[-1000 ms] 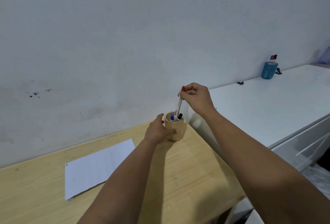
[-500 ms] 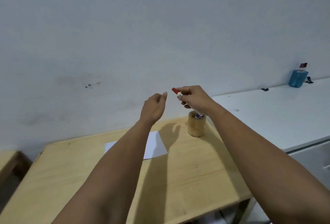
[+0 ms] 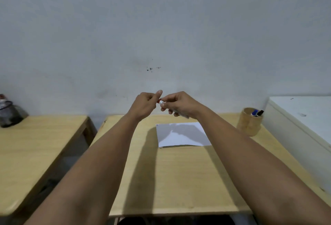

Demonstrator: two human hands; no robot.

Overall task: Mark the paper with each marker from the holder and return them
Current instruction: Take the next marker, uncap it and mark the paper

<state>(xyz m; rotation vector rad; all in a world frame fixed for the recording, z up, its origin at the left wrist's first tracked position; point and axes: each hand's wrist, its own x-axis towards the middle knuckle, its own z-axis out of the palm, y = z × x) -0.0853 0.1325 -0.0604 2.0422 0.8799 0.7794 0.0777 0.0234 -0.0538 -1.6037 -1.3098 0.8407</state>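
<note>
Head view: both bare forearms reach up from the lower corners and meet just above the middle of the frame, in front of a pale grey wall. The right hand (image 3: 179, 103) is curled around the white barrel of a red-capped marker (image 3: 162, 102), whose rear end pokes out below the hand toward the lower right. The left hand (image 3: 146, 103) is closed too, with thumb raised; its thumb and forefinger pinch the red cap end of the same marker, so the two hands touch at that point. Whether the cap is on tight or partly pulled cannot be told, since little of it shows between the fingers.

Below the hands, a white sheet of paper (image 3: 182, 134) lies flat on a light wooden table (image 3: 179, 180), near its far edge, with the hands' shadow falling across it. At the right of the frame, on the same table's far right corner, stands a round wooden holder (image 3: 249, 122), well apart from the paper. A blue-capped marker (image 3: 254, 112) and a black-capped marker (image 3: 260, 112) stick out of its top, side by side.

A white cabinet (image 3: 304, 117) is just beside the table at the right edge. A second wooden table (image 3: 35, 144) fills the left of the frame, with a dark jar-like object (image 3: 8, 112) at its far left corner, too blurred to identify.
</note>
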